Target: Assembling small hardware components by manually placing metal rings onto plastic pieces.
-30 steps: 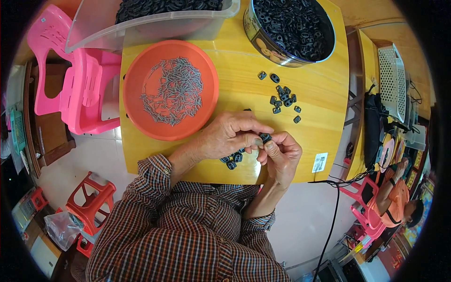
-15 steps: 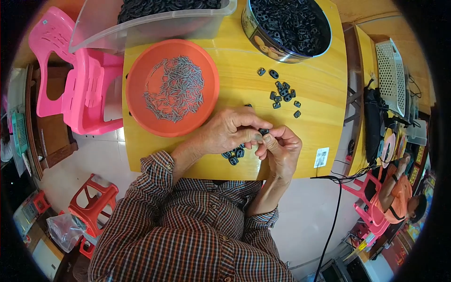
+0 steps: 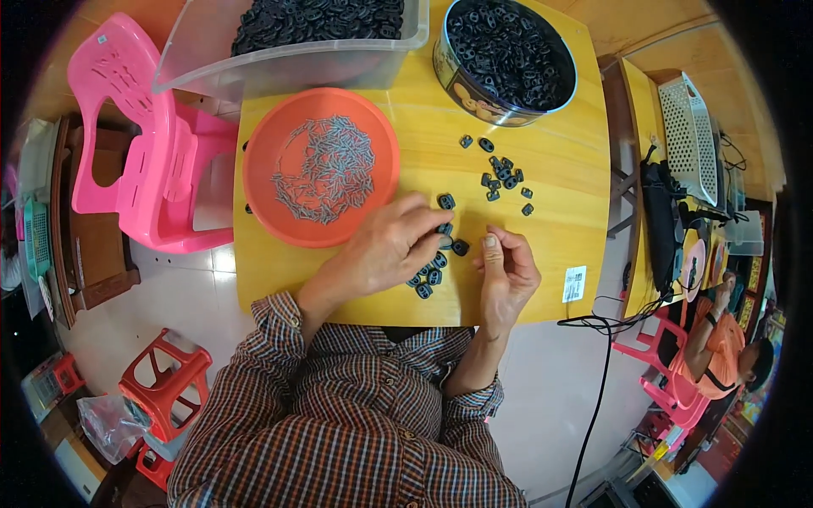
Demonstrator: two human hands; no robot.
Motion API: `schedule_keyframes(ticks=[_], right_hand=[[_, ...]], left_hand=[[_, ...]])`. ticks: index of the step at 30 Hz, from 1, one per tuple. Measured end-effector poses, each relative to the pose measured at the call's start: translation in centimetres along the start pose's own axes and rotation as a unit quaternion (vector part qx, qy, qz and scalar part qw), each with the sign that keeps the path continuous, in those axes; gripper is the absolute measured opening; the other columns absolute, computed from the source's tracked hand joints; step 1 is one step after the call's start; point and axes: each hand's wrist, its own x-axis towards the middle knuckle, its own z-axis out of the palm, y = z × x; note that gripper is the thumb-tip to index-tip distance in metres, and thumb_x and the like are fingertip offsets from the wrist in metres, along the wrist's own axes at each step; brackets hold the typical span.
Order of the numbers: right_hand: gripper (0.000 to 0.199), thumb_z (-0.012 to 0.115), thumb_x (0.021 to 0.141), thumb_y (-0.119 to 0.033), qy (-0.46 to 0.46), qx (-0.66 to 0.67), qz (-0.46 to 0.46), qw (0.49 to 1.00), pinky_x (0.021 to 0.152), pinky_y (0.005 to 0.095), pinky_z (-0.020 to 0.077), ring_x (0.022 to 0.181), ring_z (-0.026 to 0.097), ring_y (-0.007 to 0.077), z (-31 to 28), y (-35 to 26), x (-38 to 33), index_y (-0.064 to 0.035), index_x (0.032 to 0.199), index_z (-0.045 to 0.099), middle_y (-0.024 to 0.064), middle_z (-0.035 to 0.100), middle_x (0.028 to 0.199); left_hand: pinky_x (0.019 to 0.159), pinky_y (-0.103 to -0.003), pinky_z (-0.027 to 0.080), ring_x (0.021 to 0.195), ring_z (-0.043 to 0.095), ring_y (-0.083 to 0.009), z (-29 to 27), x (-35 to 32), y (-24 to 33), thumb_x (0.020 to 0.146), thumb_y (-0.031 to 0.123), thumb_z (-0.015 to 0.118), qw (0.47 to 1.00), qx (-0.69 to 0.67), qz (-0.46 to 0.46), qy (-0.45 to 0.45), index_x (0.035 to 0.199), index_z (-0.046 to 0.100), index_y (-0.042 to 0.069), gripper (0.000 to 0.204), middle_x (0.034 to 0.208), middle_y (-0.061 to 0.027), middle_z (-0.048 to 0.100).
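Above a small pile of black two-hole cord locks (image 3: 434, 276), my left hand (image 3: 381, 245) has its thumb and forefinger closed around a black cord lock (image 3: 443, 229). Another cord lock (image 3: 460, 247) lies just right of its thumb. My right hand (image 3: 511, 273) is raised a little to the right, thumb and forefinger pinched together; whatever is between them is too small to make out. Left of my hands, an orange bowl (image 3: 252, 186) holds many thin grey metal pieces (image 3: 330, 165) that look like springs.
At the back stand a clear plastic bin (image 3: 322, 66) and a round tin (image 3: 474, 100), both full of black parts. Loose black parts (image 3: 506, 173) lie right of centre. A pink chair (image 3: 152, 169) stands left of the yellow table (image 3: 559, 144). A person (image 3: 720, 356) sits far right.
My hands have come apart from the black piece they held together. The left has moved to the pile; the right stays pinched near its place. The whole view has shifted slightly.
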Motion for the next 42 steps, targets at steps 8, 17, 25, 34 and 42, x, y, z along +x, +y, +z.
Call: schedule_keyframes(ticks=[8, 17, 25, 34, 42], right_hand=[[0.017, 0.062, 0.079, 0.005, -0.023, -0.264, -0.180, 0.947, 0.052, 0.0251, 0.0453, 0.061, 0.057, 0.0143, 1.1, 0.8, -0.9, -0.0004, 0.095, 0.065, 0.0106, 0.058, 0.084], [0.018, 0.060, 0.082, 0.007, -0.037, -0.277, -0.182, 0.943, 0.058, 0.0241, 0.0442, 0.069, 0.055, 0.0133, 1.6, -0.2, -1.2, 0.0007, 0.098, 0.065, 0.0087, 0.057, 0.085], [0.018, 0.062, 0.081, 0.002, -0.031, -0.378, -0.279, 0.882, 0.069, 0.0345, 0.0476, 0.078, 0.058, 0.0269, 3.7, -1.1, 0.6, -0.0004, 0.098, 0.065, 0.0121, 0.061, 0.092], [0.018, 0.063, 0.082, -0.006, -0.099, -0.399, -0.302, 0.860, 0.084, 0.0383, 0.0398, 0.094, 0.053, 0.0273, 4.8, -0.5, 1.1, -0.0031, 0.100, 0.067, 0.0082, 0.062, 0.101], [0.015, 0.068, 0.077, -0.006, -0.113, -0.379, -0.279, 0.875, 0.079, 0.0371, 0.0403, 0.087, 0.054, 0.0250, 4.1, -0.5, 0.2, -0.0044, 0.092, 0.069, 0.0073, 0.062, 0.093]], left_hand=[[0.060, -0.036, 0.049, 0.073, 0.058, -0.0254, 0.6, -2.0, 0.1, 0.075, 0.010, 0.070, 0.983, 0.181, 0.022, 0.005, 0.102, 0.062, 0.001, 0.029, 0.086, -0.0104, 0.053], [0.061, -0.037, 0.048, 0.074, 0.057, -0.0272, 1.1, -2.2, 0.0, 0.075, 0.008, 0.069, 0.985, 0.166, 0.038, 0.021, 0.104, 0.061, 0.000, 0.031, 0.084, -0.0109, 0.051], [0.057, -0.035, 0.048, 0.069, 0.057, -0.0252, 0.4, -2.6, -0.6, 0.075, 0.003, 0.068, 0.989, 0.106, 0.069, 0.071, 0.100, 0.062, 0.000, 0.027, 0.080, -0.0096, 0.051], [0.054, -0.031, 0.047, 0.064, 0.056, -0.0218, 0.3, -3.8, -0.2, 0.074, -0.008, 0.067, 0.970, 0.094, 0.035, 0.222, 0.102, 0.063, -0.003, 0.029, 0.083, -0.0118, 0.056], [0.058, -0.027, 0.047, 0.067, 0.057, -0.0157, -1.1, -3.7, -0.4, 0.080, -0.007, 0.062, 0.949, 0.026, -0.034, 0.314, 0.107, 0.063, -0.001, 0.027, 0.087, -0.0107, 0.058]])
